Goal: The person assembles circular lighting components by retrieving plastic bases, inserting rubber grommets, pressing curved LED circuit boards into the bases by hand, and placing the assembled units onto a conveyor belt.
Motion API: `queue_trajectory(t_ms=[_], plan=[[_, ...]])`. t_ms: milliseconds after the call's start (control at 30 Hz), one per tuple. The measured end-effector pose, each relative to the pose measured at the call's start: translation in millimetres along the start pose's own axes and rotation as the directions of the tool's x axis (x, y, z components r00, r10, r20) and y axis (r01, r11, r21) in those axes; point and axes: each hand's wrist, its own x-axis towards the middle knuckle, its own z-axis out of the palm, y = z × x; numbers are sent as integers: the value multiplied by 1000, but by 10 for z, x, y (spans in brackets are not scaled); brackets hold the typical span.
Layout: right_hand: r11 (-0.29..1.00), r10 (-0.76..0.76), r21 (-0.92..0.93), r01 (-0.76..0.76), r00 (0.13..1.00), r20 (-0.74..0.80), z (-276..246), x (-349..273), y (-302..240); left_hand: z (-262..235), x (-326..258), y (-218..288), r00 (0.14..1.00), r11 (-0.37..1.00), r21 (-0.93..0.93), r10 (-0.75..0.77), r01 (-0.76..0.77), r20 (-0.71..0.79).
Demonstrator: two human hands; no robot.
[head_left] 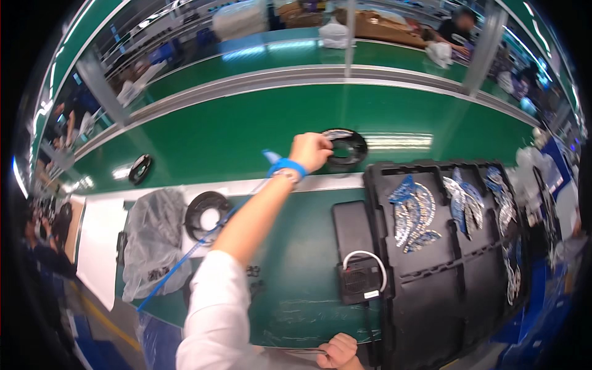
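Observation:
My left hand point(310, 152) reaches forward over the green belt, its fingers closed on the near left rim of a black ring-shaped part point(361, 148). A blue wrist strap point(288, 165) circles that wrist, and its blue cord point(179, 272) runs down to the lower left. Close to the bench's near edge, my right hand point(339, 351) is curled closed; whatever is inside the fingers is hidden. A second black round part point(192, 216) with a white centre sits on the bench, left of my left forearm. Farther left on the belt lies another black ring point(140, 169).
At right, a black compartment tray point(425, 296) holds several blue-and-silver curved pieces point(414, 213). Beside it are a black box point(354, 231) and a black device point(361, 280) with a white cable. A clear plastic bag point(154, 228) lies left. Another person point(456, 32) sits beyond the belt.

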Motion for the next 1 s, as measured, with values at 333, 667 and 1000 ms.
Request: queue_trajectory(t_ms=[333,667,1000], plan=[[988,61,-144,-61,998,-2,-48,16,-53,-117,-124,-158,988,992,9,128,-129,87],[997,24,-76,-26,1000,-18,-8,170,3,-2114,-1434,-1301,753,770,245,-633,589,179],[988,70,-134,-80,995,-73,32,209,-29,-1904,-1717,-1531,877,816,387,-479,429,38]])
